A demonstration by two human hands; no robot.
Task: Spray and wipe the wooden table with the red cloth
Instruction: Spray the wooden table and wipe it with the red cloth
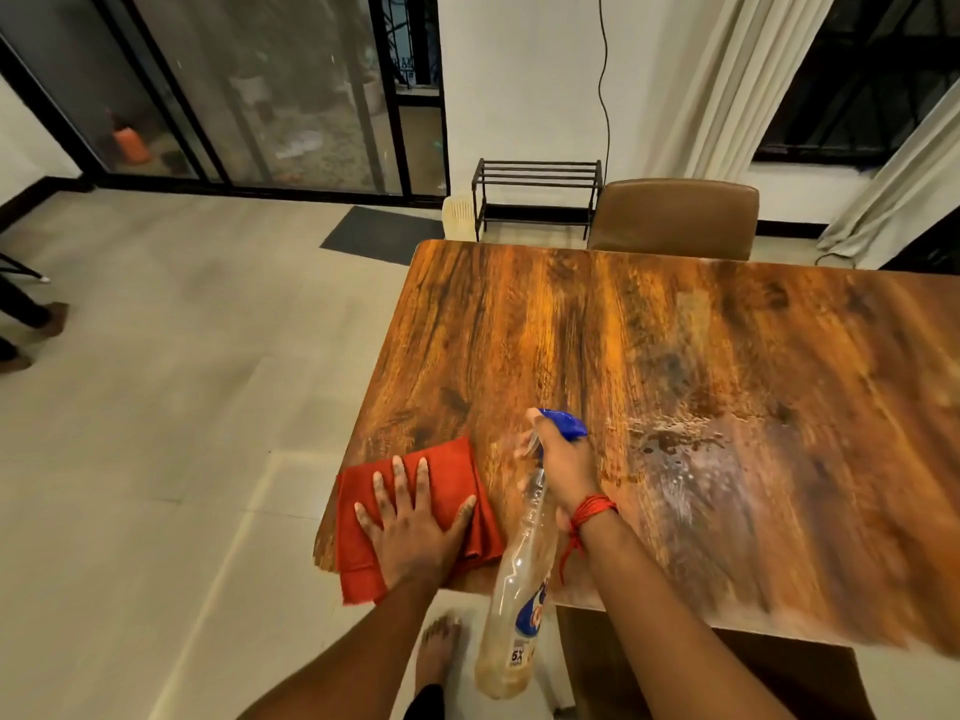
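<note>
The wooden table (649, 345) fills the right half of the view, with wet spray droplets (675, 444) on its near middle. A folded red cloth (457, 475) lies on the table's near left corner and hangs a little over the edge. My left hand (410, 522) lies flat on the cloth, fingers spread. My right hand (563, 465) grips the neck of a clear spray bottle (519, 589) with a blue trigger head (566, 423), which points toward the wet patch. The bottle's body hangs below the table's near edge.
A brown leather chair (675, 218) stands at the table's far side. A black metal rack (537, 192) and a white plastic object (460, 215) are by the wall. A dark doormat (379, 233) lies before glass sliding doors (249, 90). Another person's feet (31, 330) show at far left.
</note>
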